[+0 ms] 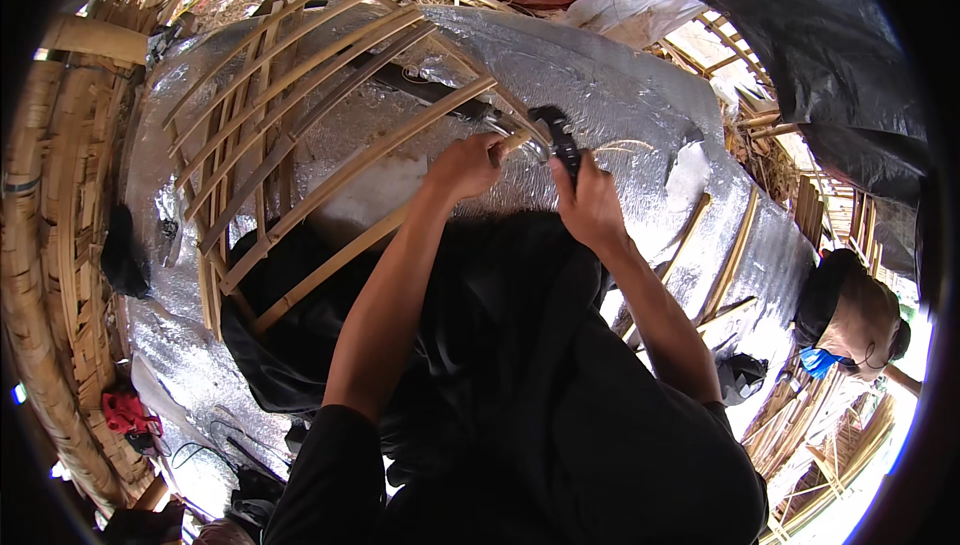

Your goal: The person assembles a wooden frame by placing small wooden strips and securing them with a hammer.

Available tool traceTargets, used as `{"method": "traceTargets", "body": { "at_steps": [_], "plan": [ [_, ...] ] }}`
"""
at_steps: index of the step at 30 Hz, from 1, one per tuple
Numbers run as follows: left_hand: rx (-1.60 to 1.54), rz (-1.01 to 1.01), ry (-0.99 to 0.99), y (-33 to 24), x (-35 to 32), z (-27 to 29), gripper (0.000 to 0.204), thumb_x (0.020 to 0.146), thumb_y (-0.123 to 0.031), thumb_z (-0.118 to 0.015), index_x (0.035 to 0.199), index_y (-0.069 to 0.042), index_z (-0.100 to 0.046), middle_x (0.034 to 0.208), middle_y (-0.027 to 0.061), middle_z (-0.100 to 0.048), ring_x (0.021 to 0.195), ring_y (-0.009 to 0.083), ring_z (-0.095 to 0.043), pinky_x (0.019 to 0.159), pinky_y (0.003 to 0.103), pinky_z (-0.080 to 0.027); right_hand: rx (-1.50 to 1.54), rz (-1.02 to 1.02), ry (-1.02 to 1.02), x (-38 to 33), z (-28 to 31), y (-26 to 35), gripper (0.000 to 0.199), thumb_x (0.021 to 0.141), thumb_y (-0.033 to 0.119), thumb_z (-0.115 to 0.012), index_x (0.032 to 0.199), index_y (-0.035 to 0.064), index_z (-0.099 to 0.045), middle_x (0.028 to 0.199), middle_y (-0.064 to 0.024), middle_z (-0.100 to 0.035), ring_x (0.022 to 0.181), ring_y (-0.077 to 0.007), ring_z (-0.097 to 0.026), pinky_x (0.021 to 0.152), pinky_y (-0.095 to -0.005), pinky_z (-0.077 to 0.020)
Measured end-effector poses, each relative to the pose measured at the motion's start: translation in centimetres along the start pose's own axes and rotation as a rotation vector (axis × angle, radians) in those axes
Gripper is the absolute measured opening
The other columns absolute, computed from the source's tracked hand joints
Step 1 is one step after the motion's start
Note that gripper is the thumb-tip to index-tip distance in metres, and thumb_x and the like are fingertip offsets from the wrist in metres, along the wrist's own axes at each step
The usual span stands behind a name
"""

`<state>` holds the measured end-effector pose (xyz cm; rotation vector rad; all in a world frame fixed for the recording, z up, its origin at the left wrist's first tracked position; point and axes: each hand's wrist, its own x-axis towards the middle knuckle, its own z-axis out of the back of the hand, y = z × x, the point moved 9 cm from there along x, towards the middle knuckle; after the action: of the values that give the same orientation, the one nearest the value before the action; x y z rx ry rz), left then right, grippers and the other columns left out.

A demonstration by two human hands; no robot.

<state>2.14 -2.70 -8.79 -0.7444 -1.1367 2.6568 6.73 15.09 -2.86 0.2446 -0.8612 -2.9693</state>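
Observation:
My left hand grips the end of a bamboo strip that lies across a lattice of bamboo slats. My right hand is closed around a black-handled tool whose tip meets the strip's end just beside my left fingers. Both hands work over a curved surface covered in silver foil sheeting. A black cloth drapes under my forearms.
Woven bamboo walling curves along the left. Loose bamboo slats lie on the foil at right. Another person with a black cap stands at lower right. A red cloth lies lower left, black plastic sheeting hangs upper right.

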Motion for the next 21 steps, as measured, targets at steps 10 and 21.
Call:
{"method": "traceTargets", "body": {
  "at_steps": [10,21],
  "plan": [
    [-0.040,0.051,0.000,0.9,0.6,-0.2,0.038,0.101,-0.037,-0.055,0.125,-0.011,-0.071,0.106,0.0219,-0.074,0.102,0.0425,-0.069,0.089,0.052,-0.053,0.062,-0.174,-0.216,-0.8,3.9,-6.3,0.033,0.103,0.033,-0.063,0.099,0.0009,-0.053,0.067,-0.0242,-0.066,0.070,-0.0479,-0.069,0.059,-0.0544,-0.0508],
    [-0.133,0.097,0.078,0.1,0.3,0.0,0.035,0.100,-0.034,-0.060,0.098,-0.001,-0.070,0.077,0.0077,-0.068,0.071,0.0224,-0.064,0.069,0.038,-0.049,-0.142,0.061,-0.312,-0.1,4.7,-5.5,0.042,0.098,0.029,-0.070,0.125,-0.0012,-0.057,0.119,-0.0244,-0.063,0.113,-0.0424,-0.063,0.094,-0.0505,-0.0509]
  ]
}}
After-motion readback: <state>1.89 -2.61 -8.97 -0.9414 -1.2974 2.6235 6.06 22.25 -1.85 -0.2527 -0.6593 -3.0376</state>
